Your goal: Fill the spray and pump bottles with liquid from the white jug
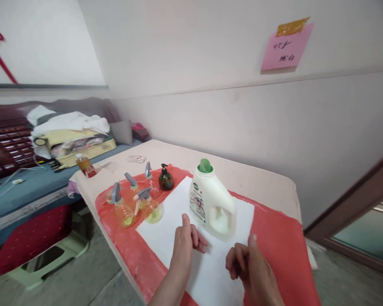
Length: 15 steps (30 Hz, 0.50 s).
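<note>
A large white laundry detergent jug (207, 199) stands upright on a white sheet (170, 229). A green pouring spout (205, 165) shows in its neck, and no cap covers it. My left hand (188, 238) hovers in front of the jug, thumb up and fingers loosely bent, holding nothing. To the right of it, my right hand (250, 265) is also raised near the jug's handle side. Its fingers are loosely curled and its thumb stands apart, with nothing visible in it. Neither hand touches the jug.
Several clear spray bottles (125, 212) and a dark green pump bottle (165, 179) stand left on the red cloth (140, 265). A bottle of amber liquid (85, 165) is at the table's left edge. A red-topped stool (35, 238) and a bench (19, 187) lie beyond.
</note>
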Each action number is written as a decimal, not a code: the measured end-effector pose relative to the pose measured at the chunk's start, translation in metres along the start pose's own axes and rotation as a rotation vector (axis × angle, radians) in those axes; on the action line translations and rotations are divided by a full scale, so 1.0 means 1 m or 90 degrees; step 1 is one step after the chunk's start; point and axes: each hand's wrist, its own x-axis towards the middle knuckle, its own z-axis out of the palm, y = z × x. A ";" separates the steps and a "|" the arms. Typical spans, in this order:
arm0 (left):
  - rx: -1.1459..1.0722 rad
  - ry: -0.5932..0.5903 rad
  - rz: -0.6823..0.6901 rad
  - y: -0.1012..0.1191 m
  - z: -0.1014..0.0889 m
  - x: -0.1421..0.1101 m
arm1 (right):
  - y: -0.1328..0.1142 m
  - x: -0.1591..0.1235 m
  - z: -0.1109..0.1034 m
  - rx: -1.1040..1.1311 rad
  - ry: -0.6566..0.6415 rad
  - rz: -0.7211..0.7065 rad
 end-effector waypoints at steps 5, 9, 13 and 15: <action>-0.006 0.033 -0.014 -0.002 -0.010 0.007 | -0.004 -0.001 0.003 -0.031 0.007 0.022; -0.001 0.024 -0.016 -0.007 -0.014 0.013 | -0.008 -0.004 0.005 -0.062 0.015 0.023; -0.002 0.018 -0.029 -0.009 -0.015 0.015 | -0.008 -0.005 0.006 -0.071 0.000 0.014; -0.003 0.019 -0.017 -0.006 -0.015 0.014 | -0.007 -0.005 0.005 -0.069 -0.005 0.016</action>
